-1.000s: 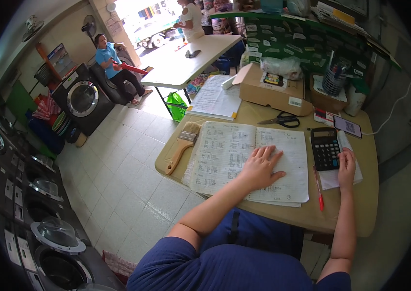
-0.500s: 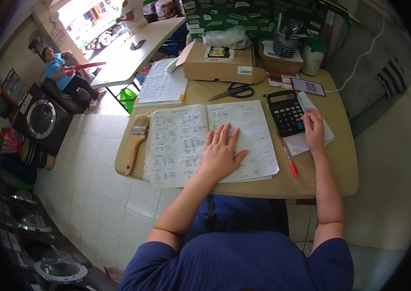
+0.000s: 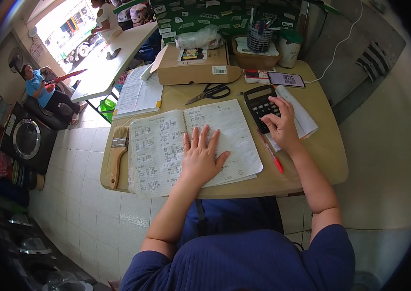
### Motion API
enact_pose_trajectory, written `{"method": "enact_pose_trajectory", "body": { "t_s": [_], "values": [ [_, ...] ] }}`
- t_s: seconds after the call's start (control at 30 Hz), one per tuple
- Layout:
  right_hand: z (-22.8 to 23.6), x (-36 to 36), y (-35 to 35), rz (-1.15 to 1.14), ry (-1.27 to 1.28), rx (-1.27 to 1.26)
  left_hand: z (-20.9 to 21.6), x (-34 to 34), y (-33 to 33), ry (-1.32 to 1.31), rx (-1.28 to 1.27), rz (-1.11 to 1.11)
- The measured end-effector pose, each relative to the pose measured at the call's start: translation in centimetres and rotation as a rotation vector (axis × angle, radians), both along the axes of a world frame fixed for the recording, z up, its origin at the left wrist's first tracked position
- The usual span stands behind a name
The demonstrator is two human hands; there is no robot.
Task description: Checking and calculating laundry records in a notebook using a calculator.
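Observation:
My left hand (image 3: 200, 157) lies flat with fingers spread on an open spiral notebook (image 3: 234, 140) filled with handwriting. My right hand (image 3: 283, 123) is over the black calculator (image 3: 255, 97), fingers apart and bent, hiding part of its keys. It grips nothing; whether a fingertip presses a key I cannot tell. Between the notebook and the right forearm lies a red pen (image 3: 277, 164). Folded white paper (image 3: 300, 116) sits partly under the calculator and right hand. A wide paintbrush (image 3: 117, 157) with a wooden handle rests along the notebook's left edge.
Scissors (image 3: 208, 94) lie beyond the notebook, before a cardboard box (image 3: 191, 75). A phone (image 3: 286, 79) with a cable, a pen holder (image 3: 259, 40) and a lidded jar (image 3: 290, 51) stand at the back right. Papers (image 3: 137, 92) lie back left. A seated person (image 3: 45, 92) is far left.
My right hand has moved from the calculator's right side onto its keys, and its fingers have spread. My left hand stays flat on the notebook. The whole view has shifted slightly.

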State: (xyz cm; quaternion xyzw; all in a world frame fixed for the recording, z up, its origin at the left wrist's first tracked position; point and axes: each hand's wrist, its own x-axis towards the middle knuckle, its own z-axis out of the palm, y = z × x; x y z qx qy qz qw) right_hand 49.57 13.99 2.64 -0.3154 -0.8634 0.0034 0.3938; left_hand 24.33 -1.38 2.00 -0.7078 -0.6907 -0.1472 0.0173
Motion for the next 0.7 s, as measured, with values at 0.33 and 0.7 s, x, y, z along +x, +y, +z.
{"method": "enact_pose_trajectory", "body": {
  "t_s": [0.33, 0.7],
  "values": [
    [-1.9, 0.5, 1.8, -0.148, 0.032, -0.056, 0.0, -0.1, 0.0, 0.003, 0.009, -0.006],
    [-0.7, 2.9, 1.7, -0.223, 0.394, -0.150, -0.1, -0.2, -0.1, -0.025, 0.063, -0.016]
  ]
}}
